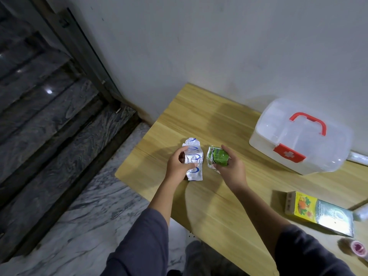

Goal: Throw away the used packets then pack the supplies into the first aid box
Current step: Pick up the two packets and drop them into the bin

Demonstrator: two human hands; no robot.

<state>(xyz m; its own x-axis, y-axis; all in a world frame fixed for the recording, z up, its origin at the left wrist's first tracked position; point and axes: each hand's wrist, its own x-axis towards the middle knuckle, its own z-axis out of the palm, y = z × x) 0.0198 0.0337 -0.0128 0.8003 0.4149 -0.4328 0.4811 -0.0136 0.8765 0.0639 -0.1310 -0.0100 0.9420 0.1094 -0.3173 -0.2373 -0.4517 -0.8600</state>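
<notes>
A silver blister strip with blue print (194, 156) lies on the wooden table (219, 206) near its left edge, and my left hand (178, 165) grips it from the left side. Right beside it, my right hand (231, 168) holds a crumpled green and silver packet (218, 157) just above the table. The white translucent first aid box (298, 136), with a red handle and red latch, stands closed at the back right against the wall.
A yellow and silver medicine carton (318, 213) lies at the right front. A pink tape roll (358, 248) and a small white item (361, 213) sit at the right edge. Marble floor and dark stairs lie to the left of the table.
</notes>
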